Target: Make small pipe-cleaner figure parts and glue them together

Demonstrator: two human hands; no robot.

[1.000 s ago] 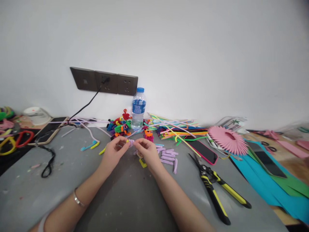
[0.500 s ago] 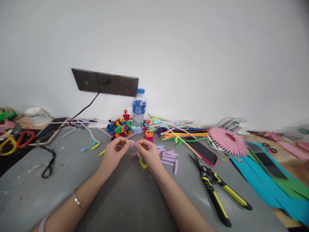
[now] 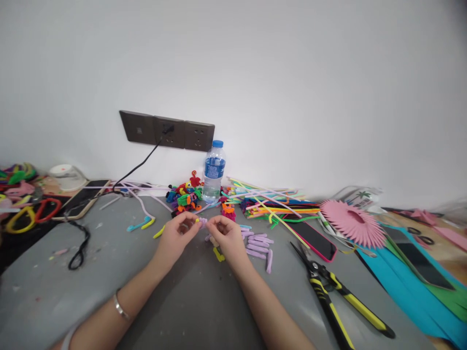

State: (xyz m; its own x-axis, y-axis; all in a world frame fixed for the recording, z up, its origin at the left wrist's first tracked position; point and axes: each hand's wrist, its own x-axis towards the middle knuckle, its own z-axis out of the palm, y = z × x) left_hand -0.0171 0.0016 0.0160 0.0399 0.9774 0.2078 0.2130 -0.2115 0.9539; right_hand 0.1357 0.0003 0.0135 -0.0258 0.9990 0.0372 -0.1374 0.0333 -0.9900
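Both hands meet above the grey table (image 3: 182, 301), pinching a small coiled lilac pipe cleaner (image 3: 203, 222) with a bit of yellow at its left end. My left hand (image 3: 177, 238) grips it from the left, thumb and forefinger closed. From the right, my right hand (image 3: 226, 238) pinches its other side, its fingertips partly covering it. Just right of my right hand lie several short folded lilac pipe cleaner pieces (image 3: 257, 247). Below that hand rests a bent yellow piece (image 3: 219, 254). A yellow piece (image 3: 159, 232) is beside my left hand.
Yellow-black pliers (image 3: 321, 282) and a pink-edged phone (image 3: 315, 240) lie at the right. Behind my hands stand a water bottle (image 3: 214, 172), small colourful pipe cleaner figures (image 3: 186, 194) and a pile of long pipe cleaners (image 3: 277, 201). A black cord (image 3: 84, 243) lies left.
The whole view has shifted slightly, so things appear a little lower and further right. Both hands keep their pinch on the lilac coil, almost unchanged.
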